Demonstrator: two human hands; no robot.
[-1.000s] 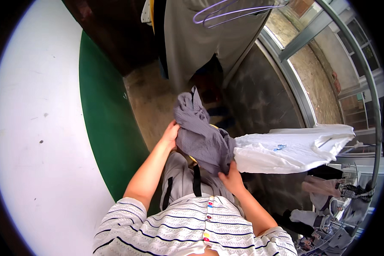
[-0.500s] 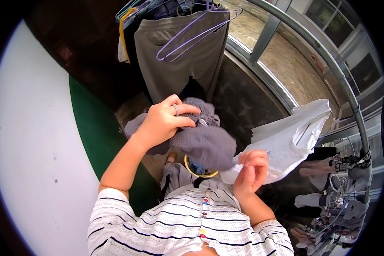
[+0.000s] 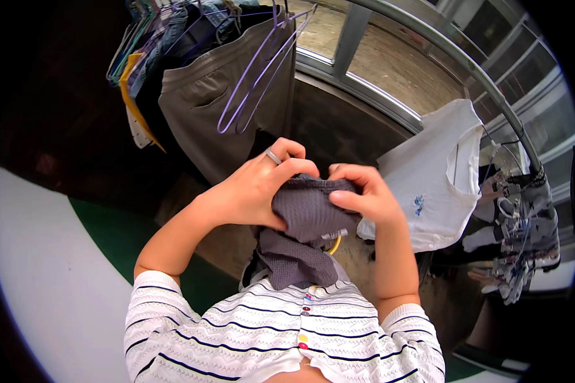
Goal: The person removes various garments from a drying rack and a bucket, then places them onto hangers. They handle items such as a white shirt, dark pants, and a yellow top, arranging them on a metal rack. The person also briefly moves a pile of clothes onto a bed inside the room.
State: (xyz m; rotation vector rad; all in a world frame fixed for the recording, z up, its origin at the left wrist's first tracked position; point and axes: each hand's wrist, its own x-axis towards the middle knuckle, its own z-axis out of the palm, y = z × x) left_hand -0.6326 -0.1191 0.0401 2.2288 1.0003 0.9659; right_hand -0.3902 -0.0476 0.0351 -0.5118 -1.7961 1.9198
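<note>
A dark grey textured garment (image 3: 300, 249) hangs bunched in front of my chest, its exact kind hidden by the folds. My left hand (image 3: 259, 182) grips its upper left edge, fingers curled over it and a ring on one finger. On the upper right edge, my right hand (image 3: 364, 191) pinches the cloth between thumb and fingers. A small pale label (image 3: 334, 234) shows on the garment's lower right. Beyond my hands hang grey-brown trousers (image 3: 204, 105), with a purple wire hanger (image 3: 262, 76) in front of them.
A white T-shirt (image 3: 421, 185) hangs at right from a curved metal rail (image 3: 466, 64). Socks and small items (image 3: 517, 236) hang in a cluster beyond it. Several hangers with clothes (image 3: 172, 32) crowd the upper left. A yellow rim (image 3: 335, 245) peeks out below the garment.
My right hand has moved up and inward onto the garment's upper edge. The garment now hangs lower between both hands. The view has shifted, showing more of the white T-shirt.
</note>
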